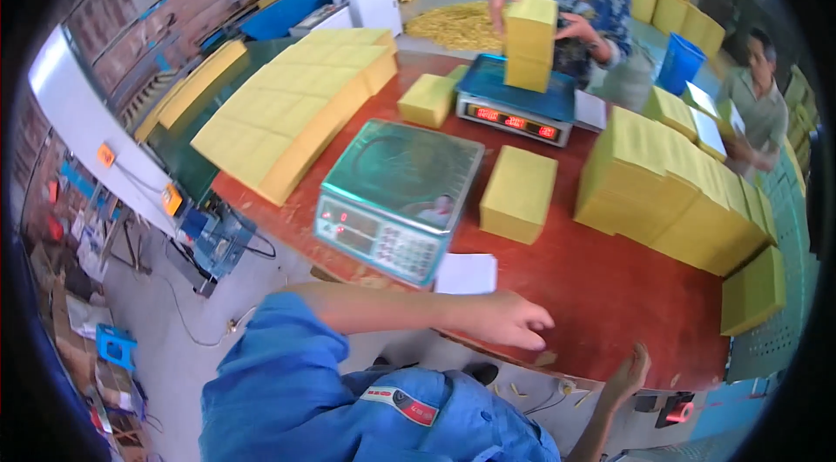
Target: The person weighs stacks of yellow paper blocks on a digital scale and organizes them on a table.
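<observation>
Your left hand is to the right of the near scale, toward you, its fingers loosely bent, half open and holding nothing. Your right hand, farther right of that scale, is seen edge-on; it looks loosely open, with no held thing showing. One yellow block stands on the surface just right of the near scale, apart from both hands, so it looks unhandled so far. Beyond the scale, a co-worker's hands steady a tall yellow stack on the far scale, seemingly mid-step. Left of the near scale, a long yellow row looks neatly set out, as do the grouped yellow stacks well to its right; whether either is finished, you cannot tell.
</observation>
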`<state>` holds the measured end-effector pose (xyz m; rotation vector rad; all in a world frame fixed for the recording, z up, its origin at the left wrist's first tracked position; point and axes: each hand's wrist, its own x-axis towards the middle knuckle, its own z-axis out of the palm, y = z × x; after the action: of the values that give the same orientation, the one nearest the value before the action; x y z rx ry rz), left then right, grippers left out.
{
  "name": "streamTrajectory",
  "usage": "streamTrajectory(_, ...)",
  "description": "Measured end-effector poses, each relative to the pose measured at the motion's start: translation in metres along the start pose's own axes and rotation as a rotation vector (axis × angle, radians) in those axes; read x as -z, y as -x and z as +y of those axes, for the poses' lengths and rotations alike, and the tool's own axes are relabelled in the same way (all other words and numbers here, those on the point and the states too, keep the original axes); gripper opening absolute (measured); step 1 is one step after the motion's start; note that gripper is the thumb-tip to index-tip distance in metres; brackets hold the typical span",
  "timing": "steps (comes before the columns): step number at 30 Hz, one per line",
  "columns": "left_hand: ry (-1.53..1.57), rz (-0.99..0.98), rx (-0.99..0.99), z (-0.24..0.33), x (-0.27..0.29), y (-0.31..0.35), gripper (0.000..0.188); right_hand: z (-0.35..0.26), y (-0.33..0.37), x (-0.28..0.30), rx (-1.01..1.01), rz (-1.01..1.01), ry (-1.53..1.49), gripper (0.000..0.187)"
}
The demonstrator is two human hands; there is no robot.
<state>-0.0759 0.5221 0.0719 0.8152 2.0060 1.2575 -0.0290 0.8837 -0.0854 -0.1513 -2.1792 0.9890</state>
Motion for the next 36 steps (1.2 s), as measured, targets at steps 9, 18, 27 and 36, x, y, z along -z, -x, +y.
streamTrajectory(9, -0.214, 0.459, 0.376, -0.095, 0.055, 0.327, 0.049, -0.328, 0.165, -0.184, 0.007, -0.783, -0.714, 0.017)
streamTrajectory(18, -0.932, 1.186, 0.377, -0.207, 0.237, 0.466, 0.051, -0.421, 0.279, -0.266, -0.167, -1.658, -0.772, 0.015)
streamTrajectory(27, -0.988, 1.022, 0.566, -0.283, 0.286, 0.43, 0.076, -0.425, 0.33, -0.373, -0.672, -1.908, -0.895, 0.023)
streamTrajectory(36, -1.007, 0.914, 0.347, -0.261, 0.245, 0.45, 0.072, -0.462, 0.343, -0.405, -1.169, -1.592, -1.03, 0.044)
